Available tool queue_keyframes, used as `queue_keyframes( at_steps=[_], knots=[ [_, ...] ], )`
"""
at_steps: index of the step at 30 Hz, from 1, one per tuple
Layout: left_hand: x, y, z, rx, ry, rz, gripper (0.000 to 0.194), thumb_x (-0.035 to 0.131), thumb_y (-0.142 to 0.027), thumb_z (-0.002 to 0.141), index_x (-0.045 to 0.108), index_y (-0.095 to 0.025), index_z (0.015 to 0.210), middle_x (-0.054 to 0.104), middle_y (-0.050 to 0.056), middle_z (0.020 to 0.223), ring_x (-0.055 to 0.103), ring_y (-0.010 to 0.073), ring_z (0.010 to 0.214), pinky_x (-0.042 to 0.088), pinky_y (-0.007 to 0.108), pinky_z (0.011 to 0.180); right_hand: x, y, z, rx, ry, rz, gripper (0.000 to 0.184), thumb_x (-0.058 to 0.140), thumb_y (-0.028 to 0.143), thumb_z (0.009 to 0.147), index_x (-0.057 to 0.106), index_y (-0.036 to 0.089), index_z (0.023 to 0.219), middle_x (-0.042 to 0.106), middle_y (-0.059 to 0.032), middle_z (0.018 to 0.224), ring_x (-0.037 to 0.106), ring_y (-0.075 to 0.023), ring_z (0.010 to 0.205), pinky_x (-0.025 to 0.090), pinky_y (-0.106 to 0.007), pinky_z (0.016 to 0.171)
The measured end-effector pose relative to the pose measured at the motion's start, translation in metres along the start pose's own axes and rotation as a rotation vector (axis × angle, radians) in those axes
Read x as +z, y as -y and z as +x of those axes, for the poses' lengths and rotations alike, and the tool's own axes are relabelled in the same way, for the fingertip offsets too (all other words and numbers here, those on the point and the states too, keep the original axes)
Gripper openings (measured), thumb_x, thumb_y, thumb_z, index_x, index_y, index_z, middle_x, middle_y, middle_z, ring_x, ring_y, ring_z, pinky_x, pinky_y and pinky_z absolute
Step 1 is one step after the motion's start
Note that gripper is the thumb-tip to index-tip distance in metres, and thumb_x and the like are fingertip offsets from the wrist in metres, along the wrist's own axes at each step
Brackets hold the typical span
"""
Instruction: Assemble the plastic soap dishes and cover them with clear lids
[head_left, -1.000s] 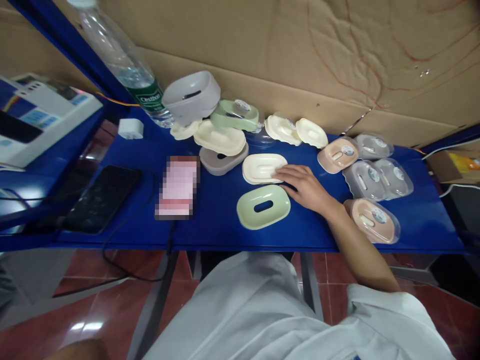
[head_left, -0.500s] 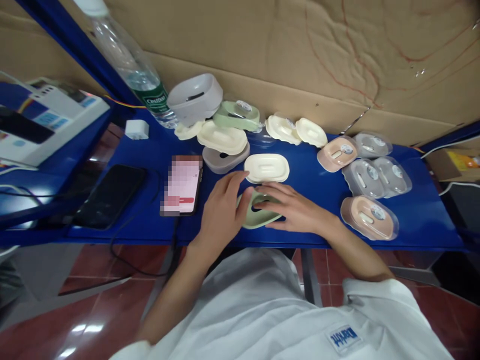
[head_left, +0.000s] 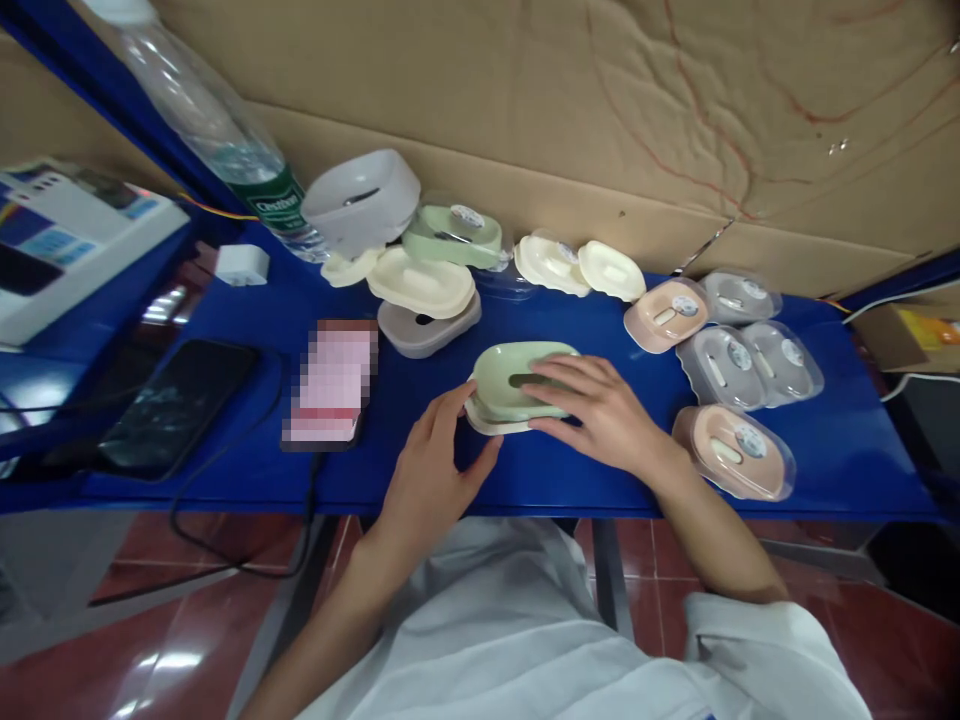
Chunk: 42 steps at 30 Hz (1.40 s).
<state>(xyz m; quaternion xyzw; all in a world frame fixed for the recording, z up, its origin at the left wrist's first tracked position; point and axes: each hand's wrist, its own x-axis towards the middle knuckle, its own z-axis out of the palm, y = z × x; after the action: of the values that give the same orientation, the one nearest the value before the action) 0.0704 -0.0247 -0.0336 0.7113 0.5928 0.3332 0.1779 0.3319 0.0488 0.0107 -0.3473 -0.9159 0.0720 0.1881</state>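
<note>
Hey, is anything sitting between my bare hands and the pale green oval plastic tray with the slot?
Nothing visible. Your right hand is over the right end of the pale green oval plastic tray, your left hand by its left end. The cream oval plastic piece lies underneath, not between.

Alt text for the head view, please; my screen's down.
Green dish stacked on a cream dish over a blue table, left hand at one end, right hand at the other. Phones lie left, peach boxes right.
</note>
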Motion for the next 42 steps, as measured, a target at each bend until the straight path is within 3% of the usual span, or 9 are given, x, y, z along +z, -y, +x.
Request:
queue_keyframes(
  at_steps=[2, 9, 15, 19, 23, 26, 32, 37, 42],
  knots=[
    [0.003, 0.001, -0.004, 0.002, -0.028, 0.017, 0.063, 0.071, -0.039, 0.105, 0.046, -0.027, 0.162, 0.066, 0.016, 0.149, 0.070, 0.0317, 0.132, 0.062, 0.049, 0.109, 0.013, 0.004, 0.003, -0.023, 0.060, 0.007, 0.038, 0.062, 0.047, 0.112, 0.076, 0.028, 0.142, 0.072, -0.0077, 0.153, 0.065, -0.0308, 0.145, 0.054, -0.053, 0.118],
    [-0.008, 0.018, -0.002, 0.170, -0.003, 0.204, 0.035, 0.062, -0.039, 0.110, 0.069, -0.027, 0.143, 0.061, 0.018, 0.159, 0.066, 0.0364, 0.139, 0.058, 0.055, 0.113, 0.026, -0.002, 0.002, -0.082, 0.159, 0.063, 0.047, 0.062, 0.037, 0.113, 0.062, 0.028, 0.158, 0.063, -0.0086, 0.164, 0.056, -0.0280, 0.156, 0.045, -0.054, 0.129],
    [-0.035, 0.029, 0.035, 0.146, 0.011, 0.298, 0.046, 0.046, -0.035, 0.114, 0.060, -0.022, 0.156, 0.066, 0.018, 0.154, 0.063, 0.0359, 0.142, 0.051, 0.057, 0.121, 0.031, 0.005, 0.008, -0.085, 0.177, 0.009, 0.044, 0.058, 0.035, 0.114, 0.061, 0.030, 0.158, 0.061, -0.0093, 0.166, 0.053, -0.0287, 0.158, 0.041, -0.057, 0.131],
    [-0.033, 0.030, 0.057, 0.076, -0.004, 0.463, 0.049, 0.048, -0.029, 0.111, 0.057, -0.013, 0.157, 0.063, 0.022, 0.159, 0.055, 0.0446, 0.150, 0.036, 0.073, 0.127, 0.027, 0.004, 0.006, -0.071, 0.173, -0.012, 0.049, 0.065, 0.044, 0.111, 0.062, 0.025, 0.156, 0.062, -0.0147, 0.163, 0.056, -0.0326, 0.153, 0.048, -0.056, 0.122],
    [-0.020, 0.032, 0.055, 0.124, 0.004, 0.381, 0.036, 0.050, -0.018, 0.108, 0.068, -0.012, 0.139, 0.073, 0.020, 0.136, 0.066, 0.0387, 0.132, 0.054, 0.058, 0.115, 0.021, -0.003, 0.003, -0.039, 0.171, -0.022, 0.046, 0.069, 0.040, 0.109, 0.066, 0.025, 0.153, 0.065, -0.0143, 0.160, 0.060, -0.0336, 0.147, 0.053, -0.053, 0.111],
    [-0.017, 0.033, 0.048, 0.169, -0.089, 0.318, 0.028, 0.053, -0.015, 0.107, 0.073, -0.015, 0.128, 0.075, 0.016, 0.122, 0.071, 0.0335, 0.117, 0.062, 0.048, 0.103, 0.017, -0.006, 0.002, -0.063, 0.171, 0.017, 0.044, 0.070, 0.038, 0.109, 0.067, 0.026, 0.151, 0.066, -0.0120, 0.159, 0.060, -0.0325, 0.148, 0.051, -0.052, 0.113],
    [-0.032, 0.017, 0.038, 0.265, -0.243, 0.175, 0.021, 0.066, -0.015, 0.106, 0.073, -0.018, 0.126, 0.075, 0.011, 0.124, 0.075, 0.0261, 0.118, 0.063, 0.041, 0.107, 0.011, -0.002, 0.001, -0.041, 0.070, 0.058, 0.049, 0.066, 0.054, 0.109, 0.064, 0.025, 0.148, 0.069, -0.0140, 0.153, 0.064, -0.0314, 0.144, 0.028, -0.063, 0.132],
    [-0.030, -0.001, 0.028, 0.351, -0.173, 0.015, 0.025, 0.069, -0.009, 0.104, 0.070, -0.022, 0.126, 0.074, 0.007, 0.127, 0.073, 0.0211, 0.126, 0.060, 0.037, 0.115, 0.000, -0.005, 0.001, 0.002, -0.006, -0.010, 0.087, 0.078, 0.064, 0.098, 0.046, 0.027, 0.169, 0.041, -0.0187, 0.178, 0.040, -0.0404, 0.165, 0.030, -0.065, 0.133],
    [-0.015, -0.004, 0.018, 0.438, -0.058, -0.005, 0.027, 0.069, -0.011, 0.104, 0.066, -0.022, 0.128, 0.074, 0.009, 0.126, 0.072, 0.0233, 0.126, 0.061, 0.040, 0.113, -0.001, -0.009, 0.000, -0.017, 0.156, 0.012, 0.079, 0.081, 0.058, 0.098, 0.054, 0.028, 0.165, 0.047, -0.0144, 0.176, 0.042, -0.0384, 0.164, 0.034, -0.063, 0.134]
  ],
)
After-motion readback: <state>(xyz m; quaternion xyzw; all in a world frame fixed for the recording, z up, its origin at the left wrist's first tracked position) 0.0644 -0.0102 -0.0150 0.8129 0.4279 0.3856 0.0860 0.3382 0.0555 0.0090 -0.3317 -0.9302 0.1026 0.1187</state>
